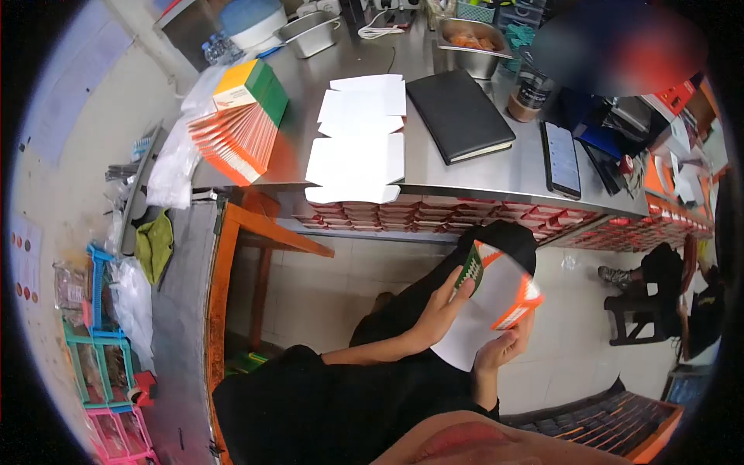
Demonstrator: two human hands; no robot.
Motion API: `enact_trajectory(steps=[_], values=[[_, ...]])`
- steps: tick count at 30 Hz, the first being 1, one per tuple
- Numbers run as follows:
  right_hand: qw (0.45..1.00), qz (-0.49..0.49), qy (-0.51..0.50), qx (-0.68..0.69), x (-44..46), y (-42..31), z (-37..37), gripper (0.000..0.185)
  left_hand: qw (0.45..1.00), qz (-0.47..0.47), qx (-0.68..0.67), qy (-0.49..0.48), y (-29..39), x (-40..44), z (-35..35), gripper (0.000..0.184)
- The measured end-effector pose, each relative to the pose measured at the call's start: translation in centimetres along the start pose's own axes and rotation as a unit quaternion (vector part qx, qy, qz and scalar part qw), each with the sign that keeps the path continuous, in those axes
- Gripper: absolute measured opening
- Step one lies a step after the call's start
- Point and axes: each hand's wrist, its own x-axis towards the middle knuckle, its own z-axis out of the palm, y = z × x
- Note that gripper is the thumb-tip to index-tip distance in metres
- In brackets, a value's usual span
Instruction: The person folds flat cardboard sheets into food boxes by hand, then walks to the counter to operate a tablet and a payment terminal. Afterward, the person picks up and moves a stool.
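Observation:
Over my lap I hold a partly folded cardboard box, white inside with green and orange printed panels. My left hand grips its left side, the thumb by the green flap. Around the lower right edge, near an orange panel, my right hand is closed. On the metal table ahead lies a flat box blank, white side up. To its left, a fanned stack of orange-edged cartons leans against a green and yellow box.
Also on the table are a black notebook, a phone, a drink cup and metal pans. Rows of red-and-white boxes sit below it. An orange-edged wooden frame stands at left. Another person sits at the right.

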Motion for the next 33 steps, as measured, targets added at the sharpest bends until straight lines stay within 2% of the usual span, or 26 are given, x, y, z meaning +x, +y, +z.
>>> enact_trajectory(steps=[2,3,4,6,7,9,11,12,14,16,17,18,20,21,22,23,24,25,26,27,29,30,31,33], values=[[0.992,0.079,-0.051,0.079,-1.1,2.7,-1.1,0.045,0.995,0.089,-0.007,0.041,-1.1,-0.8,-0.1,0.042],[0.984,0.116,-0.082,0.107,-0.8,2.2,-1.0,0.043,0.984,0.176,0.008,0.039,0.6,-0.7,-0.5,0.026],[0.973,0.154,-0.112,0.131,-0.4,1.6,-1.0,0.044,0.958,0.276,0.059,0.045,2.1,-0.3,-0.9,0.018],[0.943,0.226,-0.186,0.157,2.7,-4.0,0.5,0.051,0.925,0.359,0.085,0.086,2.4,-0.2,-1.7,0.014],[0.906,0.306,-0.173,0.237,1.8,-3.6,0.4,0.064,0.903,0.409,0.111,0.071,2.5,0.1,-2.6,0.015],[0.851,0.361,-0.270,0.268,1.5,-2.5,-0.2,0.066,0.856,0.510,0.086,0.027,1.2,1.4,-4.3,0.017],[0.807,0.424,-0.302,0.279,1.7,-3.5,-1.2,0.071,0.919,0.390,-0.020,-0.050,2.1,0.2,-4.4,0.022],[0.808,0.413,-0.322,0.270,2.0,-3.3,-1.4,0.071,0.911,0.389,0.078,-0.118,3.0,0.5,-5.7,0.021],[0.851,0.334,-0.302,0.271,2.8,-3.0,-1.7,0.076,0.963,0.240,-0.061,-0.107,2.9,-0.5,-4.7,0.041],[0.899,0.181,-0.315,0.246,4.8,-2.9,-1.4,0.087,0.972,0.118,-0.087,-0.182,3.5,0.1,-5.5,0.061],[0.892,0.174,-0.361,0.208,5.5,-2.8,-1.9,0.096,0.972,0.058,-0.075,-0.217,3.7,0.3,-6.4,0.069],[0.903,0.109,-0.382,0.162,6.5,-3.5,-1.7,0.095,0.967,-0.001,-0.059,-0.250,4.0,0.5,-7.3,0.076],[0.887,0.081,-0.427,0.154,7.1,-3.4,-1.2,0.098,0.944,-0.110,0.025,-0.311,4.3,0.3,-9.8,0.086],[0.890,0.032,-0.426,0.158,7.7,-2.8,-0.9,0.097,0.952,-0.135,0.039,-0.272,5.2,0.2,-10.2,0.086],[0.891,-0.017,-0.424,0.162,8.3,-1.8,-0.6,0.097,0.966,-0.119,0.025,-0.227,3.9,0.0,-11.9,0.084],[0.899,0.023,-0.384,0.207,9.1,-0.5,-0.7,0.092,0.985,-0.091,-0.022,-0.147,2.4,-0.5,-13.5,0.084],[0.947,0.016,-0.292,0.135,10.3,0.6,-0.8,0.073,0.994,-0.054,-0.064,-0.070,1.0,-1.0,-15.2,0.085],[0.984,-0.036,-0.173,-0.009,11.8,1.6,-0.8,0.054,0.990,0.027,-0.133,-0.037,1.4,-0.7,-16.4,0.085],[0.989,-0.076,-0.077,-0.104,13.4,3.0,-1.0,0.038,0.974,0.111,-0.198,-0.014,1.8,-0.5,-17.7,0.084],[0.995,-0.049,-0.003,-0.083,14.4,4.3,-1.0,0.031,0.963,0.178,-0.200,0.023,3.4,-0.3,-20.5,0.080],[0.999,0.004,0.009,-0.041,15.5,4.2,-1.5,0.026,0.951,0.269,-0.110,0.108,8.8,0.5,-27.2,0.071],[0.999,-0.009,0.005,-0.036,15.6,4.3,-1.4,0.025,0.940,0.302,-0.040,0.155,12.2,1.1,-30.6,0.067],[0.999,0.019,-0.024,0.019,15.4,5.3,-1.3,0.024,0.925,0.323,0.039,0.195,16.3,2.1,-33.9,0.063],[0.998,0.041,-0.053,-0.002,14.5,8.7,-0.6,0.027,0.898,0.328,0.192,0.221,25.5,6.8,-39.7,0.054]])
